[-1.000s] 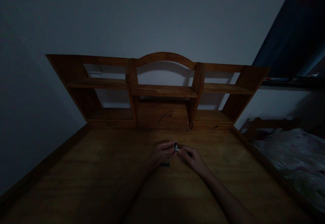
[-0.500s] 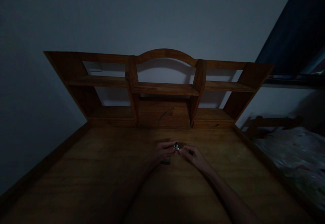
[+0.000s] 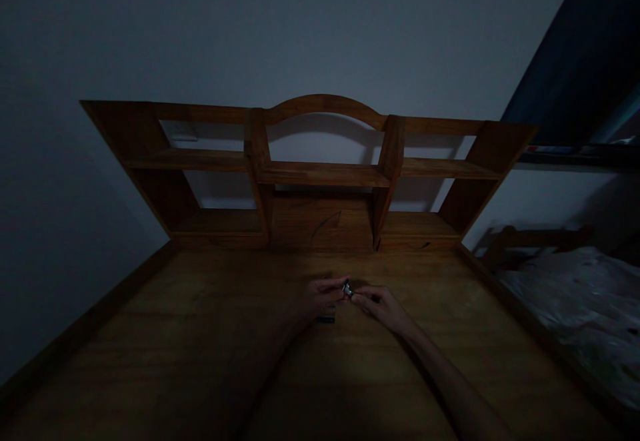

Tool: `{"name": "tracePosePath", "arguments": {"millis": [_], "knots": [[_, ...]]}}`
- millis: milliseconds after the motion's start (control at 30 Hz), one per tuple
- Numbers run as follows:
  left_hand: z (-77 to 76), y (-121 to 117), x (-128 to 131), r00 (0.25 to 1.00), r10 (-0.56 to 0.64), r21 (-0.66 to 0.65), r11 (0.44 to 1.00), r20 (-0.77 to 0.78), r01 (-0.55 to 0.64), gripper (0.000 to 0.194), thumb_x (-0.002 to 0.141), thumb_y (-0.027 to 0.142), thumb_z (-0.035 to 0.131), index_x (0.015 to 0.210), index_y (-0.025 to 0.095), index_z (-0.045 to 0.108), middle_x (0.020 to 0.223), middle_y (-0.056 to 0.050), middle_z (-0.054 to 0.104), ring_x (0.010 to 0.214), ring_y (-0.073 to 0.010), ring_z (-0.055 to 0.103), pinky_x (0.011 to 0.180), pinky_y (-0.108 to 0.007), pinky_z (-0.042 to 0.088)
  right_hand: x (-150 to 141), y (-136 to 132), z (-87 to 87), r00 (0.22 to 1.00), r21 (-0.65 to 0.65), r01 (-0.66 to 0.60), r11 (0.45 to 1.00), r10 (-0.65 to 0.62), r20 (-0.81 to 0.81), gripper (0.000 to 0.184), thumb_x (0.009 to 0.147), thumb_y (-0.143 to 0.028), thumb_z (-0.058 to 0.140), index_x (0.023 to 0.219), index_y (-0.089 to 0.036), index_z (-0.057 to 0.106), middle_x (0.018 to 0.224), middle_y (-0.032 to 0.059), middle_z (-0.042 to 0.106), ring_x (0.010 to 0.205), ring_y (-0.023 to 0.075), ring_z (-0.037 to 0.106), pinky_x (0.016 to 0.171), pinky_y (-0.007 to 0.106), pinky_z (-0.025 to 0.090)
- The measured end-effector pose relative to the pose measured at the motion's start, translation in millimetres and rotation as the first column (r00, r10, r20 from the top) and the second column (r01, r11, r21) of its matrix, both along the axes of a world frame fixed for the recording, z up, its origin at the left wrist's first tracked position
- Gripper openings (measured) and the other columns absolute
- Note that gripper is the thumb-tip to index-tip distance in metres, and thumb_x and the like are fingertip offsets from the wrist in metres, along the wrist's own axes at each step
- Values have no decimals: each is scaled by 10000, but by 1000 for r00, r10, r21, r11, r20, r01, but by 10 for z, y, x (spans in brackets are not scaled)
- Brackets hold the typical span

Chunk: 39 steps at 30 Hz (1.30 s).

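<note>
Above the wooden desktop (image 3: 210, 334), my left hand (image 3: 323, 293) is closed on a small, shiny black-and-silver object (image 3: 347, 288). My right hand (image 3: 376, 302) pinches the right side of the same object between thumb and fingers. The object is too small and the light too dim to tell its kind. Just below my left hand, a small dark flat rectangular item (image 3: 327, 316) lies on the desktop, its upper part partly hidden by the hand.
A wooden shelf unit (image 3: 320, 173) with several compartments stands along the back of the desk against a pale wall (image 3: 310, 28). To the right, beyond the desk's raised edge (image 3: 525, 314), lies a heap of plastic-covered stuff (image 3: 585, 294). A dark curtain (image 3: 570, 61) hangs at upper right.
Both hands stay almost in place around the small object, which has tilted slightly. The whole view has shifted a little.
</note>
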<state>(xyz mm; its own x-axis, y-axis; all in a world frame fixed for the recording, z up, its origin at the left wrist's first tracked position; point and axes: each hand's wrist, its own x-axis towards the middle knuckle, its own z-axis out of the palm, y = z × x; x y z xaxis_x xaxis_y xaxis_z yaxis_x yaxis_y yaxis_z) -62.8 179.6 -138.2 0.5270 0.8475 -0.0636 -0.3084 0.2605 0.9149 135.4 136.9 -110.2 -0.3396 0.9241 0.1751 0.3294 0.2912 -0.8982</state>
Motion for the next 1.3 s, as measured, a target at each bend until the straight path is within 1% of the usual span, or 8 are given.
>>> {"name": "tracePosePath", "arguments": {"millis": [200,300,400,533,767,967,1100,1300], "knots": [[-68,53,5,995,41,142,989,-89,-28,506,645,343,769,1115,200,649,1001,-64,685,864,-166,640,853,-332,490,4,29,-22,1000,-12,9,1000,-9,-8,361,839,-470,534,841,-148,699,663,8,550,585,114,427,529,224,313],[-35,40,22,991,67,178,983,-119,-45,502,650,383,756,1106,199,654,1022,-68,687,911,-191,640,881,-368,491,-1,47,-35,1000,-20,14,1000,-14,-7,355,834,-457,548,830,-132,691,637,0,516,572,103,404,510,216,293],[16,0,44,979,146,213,970,-141,-114,468,681,431,714,1089,207,662,1056,-63,683,962,-212,635,912,-402,483,-8,64,-65,998,-23,47,999,-48,-36,357,841,-454,539,858,-127,682,637,-4,498,566,95,394,497,210,277],[57,-42,59,961,214,311,938,-176,-152,406,725,432,665,1077,228,666,1114,-44,665,1046,-223,607,989,-433,427,-3,84,-98,992,-31,96,995,-98,-79,363,835,-460,544,879,-127,680,628,-9,488,551,88,383,486,206,268],[67,-72,89,936,265,334,925,-234,-178,397,707,336,690,1082,211,660,1071,-27,684,1010,-206,632,960,-389,463,-4,109,-115,988,-81,87,993,-96,-118,377,808,-470,577,851,-111,683,570,-17,489,500,77,385,460,201,261],[78,-123,125,872,400,458,854,-281,-245,302,744,297,651,1040,241,680,1040,0,696,966,-173,648,923,-341,488,-12,148,-215,981,-146,57,988,-82,-173,378,784,-483,604,819,-117,693,544,-17,509,467,68,374,440,201,239],[89,-170,134,828,456,562,798,-327,-218,291,794,291,596,1075,252,661,1060,8,689,973,-166,643,914,-337,490,-12,159,-250,978,-192,53,980,-90,-188,376,765,-490,622,797,-124,702,545,-14,524,450,64,360,429,205,224],[72,-165,103,810,459,628,764,-365,-149,304,831,290,554,1123,273,635,1077,23,682,951,-154,644,872,-288,500,12,138,-215,977,-194,-1,981,-41,-210,349,787,-467,612,783,-131,703,549,-10,527,456,68,379,429,204,233]]}}
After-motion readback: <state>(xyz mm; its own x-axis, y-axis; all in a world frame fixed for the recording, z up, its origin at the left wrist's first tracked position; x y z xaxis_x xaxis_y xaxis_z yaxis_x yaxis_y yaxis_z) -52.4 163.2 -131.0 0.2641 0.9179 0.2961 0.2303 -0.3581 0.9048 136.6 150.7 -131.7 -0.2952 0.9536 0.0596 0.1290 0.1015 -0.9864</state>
